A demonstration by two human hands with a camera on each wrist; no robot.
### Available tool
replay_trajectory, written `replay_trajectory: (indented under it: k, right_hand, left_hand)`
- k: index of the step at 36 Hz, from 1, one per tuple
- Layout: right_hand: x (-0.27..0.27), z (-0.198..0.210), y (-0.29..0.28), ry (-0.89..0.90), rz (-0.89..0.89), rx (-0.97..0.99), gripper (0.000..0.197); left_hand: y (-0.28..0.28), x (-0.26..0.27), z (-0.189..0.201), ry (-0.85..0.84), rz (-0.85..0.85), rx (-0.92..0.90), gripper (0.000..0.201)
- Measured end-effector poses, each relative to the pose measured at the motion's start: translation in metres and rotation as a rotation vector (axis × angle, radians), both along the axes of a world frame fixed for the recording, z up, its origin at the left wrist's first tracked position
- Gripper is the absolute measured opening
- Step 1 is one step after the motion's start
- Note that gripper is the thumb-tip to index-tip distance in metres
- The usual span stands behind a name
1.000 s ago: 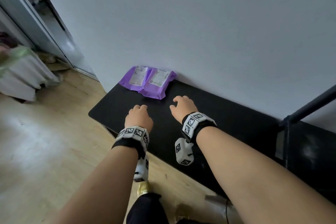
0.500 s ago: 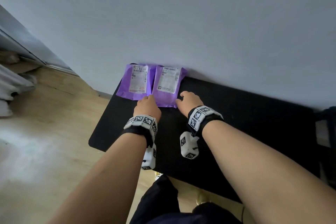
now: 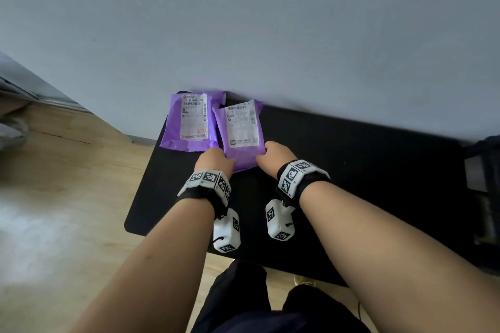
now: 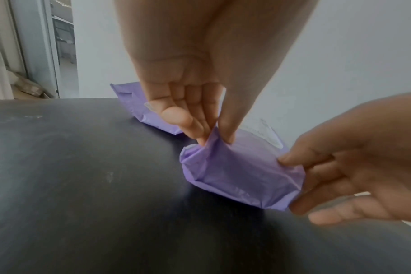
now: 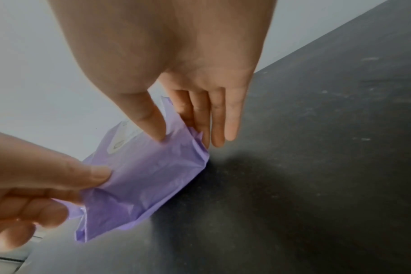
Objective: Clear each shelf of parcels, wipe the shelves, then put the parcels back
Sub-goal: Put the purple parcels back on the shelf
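Two purple parcels with white labels sit at the back left of a black shelf top (image 3: 365, 170), against the wall. The right parcel (image 3: 240, 138) is raised at its near end, held by both hands. My left hand (image 3: 216, 161) pinches its near left corner between thumb and fingers, as the left wrist view shows on the parcel (image 4: 242, 172). My right hand (image 3: 273, 155) pinches the near right corner, thumb on top of the parcel (image 5: 141, 178) and fingers behind. The left parcel (image 3: 189, 121) lies flat and untouched.
A pale wall (image 3: 270, 21) rises straight behind the shelf. Wooden floor (image 3: 54, 197) lies to the left, with a door frame (image 4: 45, 55) further left. A dark frame or object (image 3: 484, 184) stands at the shelf's right end. My dark-clad legs are below.
Both hands moved forward from the bare shelf top to the right parcel and took hold of its near corners. That parcel has shifted and now overlaps the left one slightly.
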State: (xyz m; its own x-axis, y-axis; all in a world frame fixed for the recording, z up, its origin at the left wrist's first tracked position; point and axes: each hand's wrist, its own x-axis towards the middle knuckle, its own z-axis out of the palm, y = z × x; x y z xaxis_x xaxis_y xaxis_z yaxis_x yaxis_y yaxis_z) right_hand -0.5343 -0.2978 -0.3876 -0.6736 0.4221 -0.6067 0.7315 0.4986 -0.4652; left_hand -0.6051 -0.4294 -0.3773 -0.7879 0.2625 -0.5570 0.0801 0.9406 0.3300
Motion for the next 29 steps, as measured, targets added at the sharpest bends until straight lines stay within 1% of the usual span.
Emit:
replay_trajectory:
  k: [2,5,11,17,20,24,29]
  right_hand:
    - [0.009,0.002,0.003,-0.007,0.020,-0.012,0.021]
    - [0.026,0.005,0.009,-0.004,0.063,0.005,0.023]
    - [0.073,0.016,0.020,0.057,0.140,0.056,0.021]
    - [0.126,0.027,0.034,0.145,0.141,0.044,0.026]
    - [0.151,0.035,0.036,0.175,0.137,-0.003,0.019]
    - [0.180,0.043,0.030,0.195,0.113,-0.070,0.018]
    - [0.211,0.058,0.023,0.241,0.094,-0.043,0.013]
  left_hand:
    - [0.000,0.009,0.002,0.003,0.009,0.001,0.021]
    - [0.000,0.027,0.008,-0.002,0.017,0.003,0.015]
    - [0.003,0.085,0.023,0.033,0.101,0.037,0.015]
    - [0.010,0.151,0.040,0.128,0.263,0.156,0.019]
    - [0.009,0.183,0.048,0.166,0.317,0.180,0.018]
    - [0.005,0.220,0.056,0.206,0.343,0.172,0.014]
    - [0.001,0.254,0.071,0.256,0.323,0.181,0.013]
